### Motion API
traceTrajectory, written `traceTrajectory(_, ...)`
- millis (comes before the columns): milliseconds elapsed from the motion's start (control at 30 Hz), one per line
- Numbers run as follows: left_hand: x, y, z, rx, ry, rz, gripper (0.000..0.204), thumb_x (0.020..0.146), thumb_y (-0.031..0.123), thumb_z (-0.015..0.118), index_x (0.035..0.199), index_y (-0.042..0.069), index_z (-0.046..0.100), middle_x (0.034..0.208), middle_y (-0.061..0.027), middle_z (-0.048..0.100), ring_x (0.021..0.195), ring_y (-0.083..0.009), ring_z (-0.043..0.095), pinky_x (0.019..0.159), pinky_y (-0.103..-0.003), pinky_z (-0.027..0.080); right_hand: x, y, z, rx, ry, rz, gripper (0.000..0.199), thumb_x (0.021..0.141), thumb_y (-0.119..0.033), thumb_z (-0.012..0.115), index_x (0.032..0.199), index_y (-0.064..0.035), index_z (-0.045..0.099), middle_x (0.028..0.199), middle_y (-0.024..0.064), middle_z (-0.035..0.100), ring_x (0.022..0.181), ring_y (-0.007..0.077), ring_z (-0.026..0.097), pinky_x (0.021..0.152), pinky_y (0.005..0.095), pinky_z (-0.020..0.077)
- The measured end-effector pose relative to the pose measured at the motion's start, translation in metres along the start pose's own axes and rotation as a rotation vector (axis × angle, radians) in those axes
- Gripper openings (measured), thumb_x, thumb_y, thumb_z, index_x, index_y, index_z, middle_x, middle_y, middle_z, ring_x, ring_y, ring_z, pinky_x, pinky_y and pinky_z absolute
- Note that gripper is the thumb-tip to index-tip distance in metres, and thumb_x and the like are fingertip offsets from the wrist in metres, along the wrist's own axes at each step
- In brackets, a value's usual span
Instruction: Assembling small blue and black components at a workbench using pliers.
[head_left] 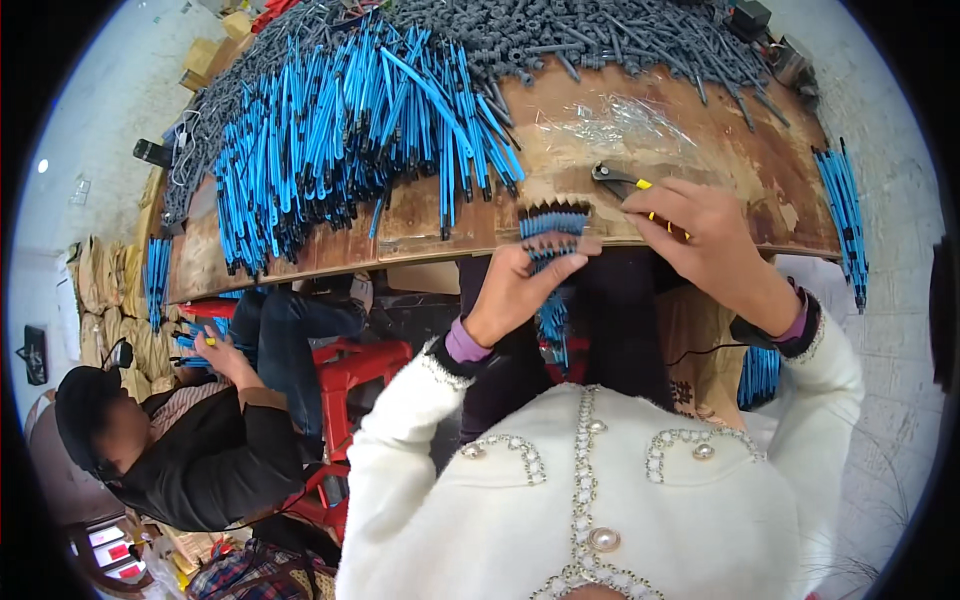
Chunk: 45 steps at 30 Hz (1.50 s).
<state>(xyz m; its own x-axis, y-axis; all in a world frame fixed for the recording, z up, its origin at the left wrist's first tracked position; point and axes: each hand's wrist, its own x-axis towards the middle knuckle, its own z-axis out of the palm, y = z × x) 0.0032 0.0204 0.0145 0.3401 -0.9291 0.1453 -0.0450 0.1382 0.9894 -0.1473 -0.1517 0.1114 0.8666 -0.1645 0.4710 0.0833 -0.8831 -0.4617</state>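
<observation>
Off to the left a seated co-worker (170, 440) is half cut off. The left hand (515, 290) clenches a bundle of blue tubes (552, 235), lower ends hidden behind the fingers. Just right, the right hand (705, 240) wraps yellow-handled pliers (622, 181), grips mostly covered, jaw tip poking past the fingertips.

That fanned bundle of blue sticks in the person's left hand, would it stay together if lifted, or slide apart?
The bundle of blue sticks looks stiff: each stick stays straight in the fan. It is probably light, since the left hand alone holds it. The sticks seem smooth and round, so they could slip or roll apart if the grip loosened, as the loose blue pile on the wooden table suggests.
</observation>
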Motion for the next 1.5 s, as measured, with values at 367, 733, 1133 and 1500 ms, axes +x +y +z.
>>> traceTrajectory(367,0.003,-0.006,0.001,-0.102,0.006,0.059,0.020,0.095,0.010,0.062,0.110,0.000,0.068,0.108,-0.0064,0.071,0.101,-0.0116,0.063,0.088,-0.026,0.049,-0.001,-0.015,0.004,-0.065,-0.144,0.008,0.052,0.080,0.005,0.058,0.129,-0.0123,0.059,0.081,0.0089,0.053,0.063,0.0240,0.054,0.055,0.0347,0.0435)
traceTrajectory(733,0.002,-0.001,-0.001,-0.056,-0.026,0.029,0.018,0.095,0.007,0.059,0.109,-0.002,0.067,0.109,-0.0092,0.070,0.103,-0.0139,0.063,0.091,-0.028,0.049,-0.001,-0.013,0.004,-0.119,-0.155,-0.037,0.050,0.083,0.003,0.056,0.130,-0.0110,0.058,0.086,0.0103,0.050,0.069,0.0255,0.054,0.058,0.0366,0.0435)
traceTrajectory(1133,0.004,-0.006,0.000,-0.043,-0.032,0.080,0.018,0.095,0.008,0.061,0.109,0.000,0.068,0.107,-0.0065,0.072,0.099,-0.0104,0.063,0.087,-0.025,0.050,0.010,-0.006,0.000,-0.239,-0.037,-0.245,0.043,0.074,0.002,0.059,0.116,-0.0061,0.065,0.091,0.0094,0.055,0.077,0.0280,0.055,0.067,0.0386,0.0462)
traceTrajectory(1500,0.004,-0.001,0.008,-0.172,-0.067,0.000,0.015,0.095,-0.001,0.056,0.107,-0.005,0.063,0.111,-0.0159,0.068,0.112,-0.0230,0.062,0.098,-0.034,0.049,-0.002,-0.007,0.019,0.005,0.034,-0.071,0.035,0.079,0.005,0.059,0.113,-0.0033,0.063,0.095,0.0124,0.054,0.083,0.0283,0.057,0.072,0.0361,0.0485)
